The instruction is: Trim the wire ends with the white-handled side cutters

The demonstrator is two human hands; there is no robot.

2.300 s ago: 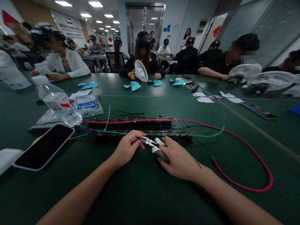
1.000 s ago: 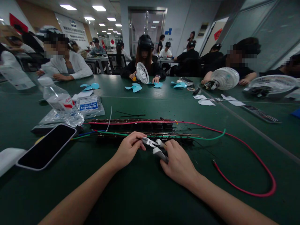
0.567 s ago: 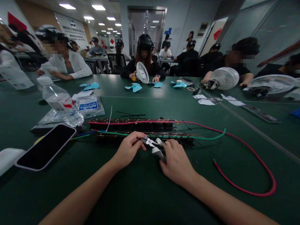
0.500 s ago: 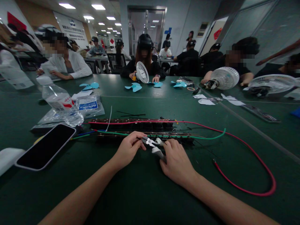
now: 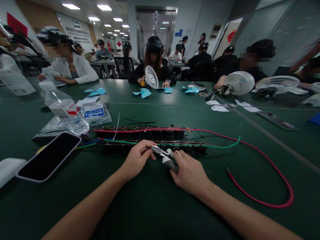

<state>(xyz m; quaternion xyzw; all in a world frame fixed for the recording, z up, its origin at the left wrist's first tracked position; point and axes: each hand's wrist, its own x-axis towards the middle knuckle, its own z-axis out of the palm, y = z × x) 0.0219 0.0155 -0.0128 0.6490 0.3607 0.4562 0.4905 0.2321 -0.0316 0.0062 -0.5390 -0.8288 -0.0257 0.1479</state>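
Observation:
My right hand [image 5: 188, 168] is wrapped round the grey-and-white handles of a pair of pliers [image 5: 160, 151], whose metal jaws point left. My left hand [image 5: 139, 156] is closed in a pinch at the jaw tips; what lies between its fingers is hidden. Just behind both hands lies a long black strip [image 5: 120, 146] with metal rods along it, and a green wire [image 5: 225, 146] runs over it. A second black strip [image 5: 160, 132] lies parallel farther back, crossed by a red wire [image 5: 252, 146] that loops round to the right.
To the left are a phone [image 5: 50, 156], a plastic bottle [image 5: 65, 106] and a plastic bag [image 5: 97, 113]. A white zip tie [image 5: 116, 126] sticks up near the strips. Blue fan blades [image 5: 142, 93] lie across the table, where other people handle white fan cages [image 5: 151, 77].
The plier handles have come closer together as my right hand squeezed. My left hand has stayed put. At far right, a fan cage has shifted left.

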